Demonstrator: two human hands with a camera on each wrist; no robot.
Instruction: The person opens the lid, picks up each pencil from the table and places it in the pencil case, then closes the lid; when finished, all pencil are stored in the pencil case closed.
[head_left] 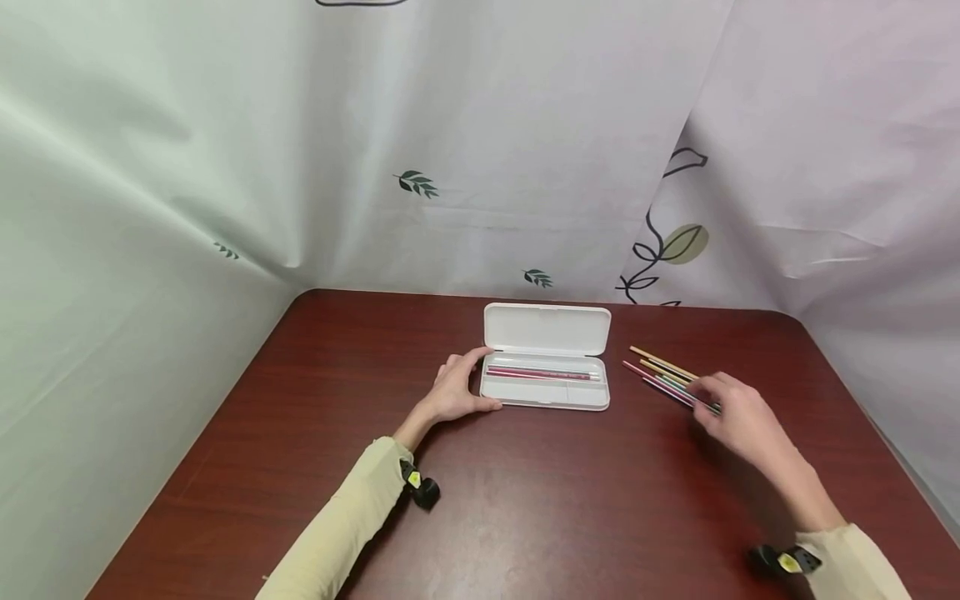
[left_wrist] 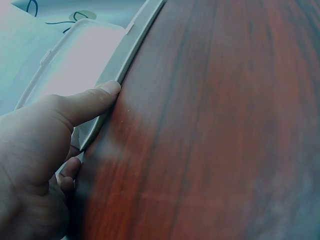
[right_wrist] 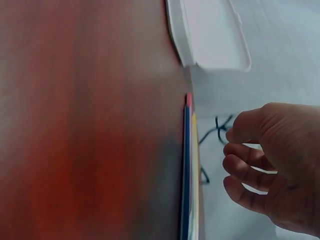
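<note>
— Past the far edge of the table (head_left: 555, 492)?
— Pale, creased cloth (head_left: 487, 125), also beyond the left and right edges.
— Printed with what?
— Small green leaf sprigs (head_left: 417, 183); toward the far right corner, a black-outlined vine (head_left: 651, 260) with one olive-green oval (head_left: 686, 243).
— And the table?
— Reddish-brown, streaked with grain, rounded at the far corners.

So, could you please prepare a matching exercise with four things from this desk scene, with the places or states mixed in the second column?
Column 1
1. Pencil case
2. Left hand
3. Right hand
4. Loose pencils

Column 2
A. at the near end of the loose pencils
B. white, with its lid raised
C. lying on the table, to the right of the case
D. holding the left end of the case

Pairs: 1-B, 2-D, 3-A, 4-C
</note>
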